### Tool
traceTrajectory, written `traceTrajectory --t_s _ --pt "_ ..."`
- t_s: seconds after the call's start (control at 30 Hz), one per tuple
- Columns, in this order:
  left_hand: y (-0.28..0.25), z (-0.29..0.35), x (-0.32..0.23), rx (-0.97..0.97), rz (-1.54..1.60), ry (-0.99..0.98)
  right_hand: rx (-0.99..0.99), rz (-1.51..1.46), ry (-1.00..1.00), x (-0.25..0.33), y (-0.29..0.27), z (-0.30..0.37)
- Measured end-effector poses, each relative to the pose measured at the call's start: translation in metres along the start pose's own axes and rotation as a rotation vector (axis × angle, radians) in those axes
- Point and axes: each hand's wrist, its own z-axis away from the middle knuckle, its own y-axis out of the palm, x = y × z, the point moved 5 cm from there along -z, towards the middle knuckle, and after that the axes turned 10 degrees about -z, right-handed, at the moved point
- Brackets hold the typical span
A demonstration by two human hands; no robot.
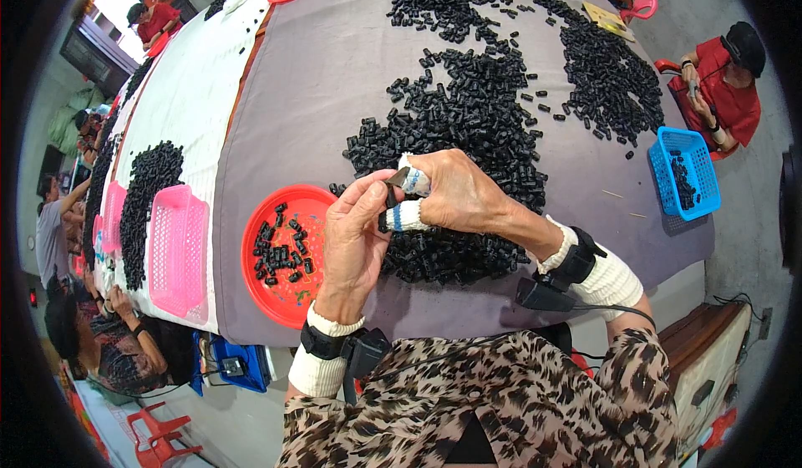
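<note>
My left hand [349,238] pinches a small black plastic piece [390,197] between thumb and fingertips. Close against it, my right hand [459,188] grips a small dark blade [399,178] with a pointed tip; its handle is hidden in the fingers. White cloth covers wrap the thumb and a finger of that hand. Beneath and beyond both hands spreads a large heap of black plastic pieces [468,109]. Beside my left hand is a round red tray [252,272] with several black pieces in it.
A pink basket [177,255] stands on the white cloth to the left, near another black heap [152,175]. At the right edge sits a blue basket [712,188] with black pieces inside. A person in red [739,104] works at the far right; others sit along the left side.
</note>
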Motion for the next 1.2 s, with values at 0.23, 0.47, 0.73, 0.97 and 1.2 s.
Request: traceTrajectory --t_s 0.23,0.47,0.73,0.97,1.2 --pt "-0.024 0.011 -0.012 -0.059 -0.107 0.053 0.011 -0.024 0.076 -0.009 -0.008 -0.001" --pt "-0.109 0.035 -0.042 -0.573 -0.887 0.31 -0.155 -0.278 0.246 -0.025 -0.05 0.009" --pt "-0.002 -0.026 0.052 -0.003 -1.534 0.485 -0.195 -0.276 0.306 -0.04 -0.058 0.025" --pt "0.0 -0.047 0.075 0.019 -1.747 0.637 -0.225 -0.326 0.39 -0.061 -0.064 0.044" --pt "-0.012 -0.029 0.019 0.085 -0.264 -0.021 -0.117 -0.284 0.197 -0.042 -0.038 0.034"
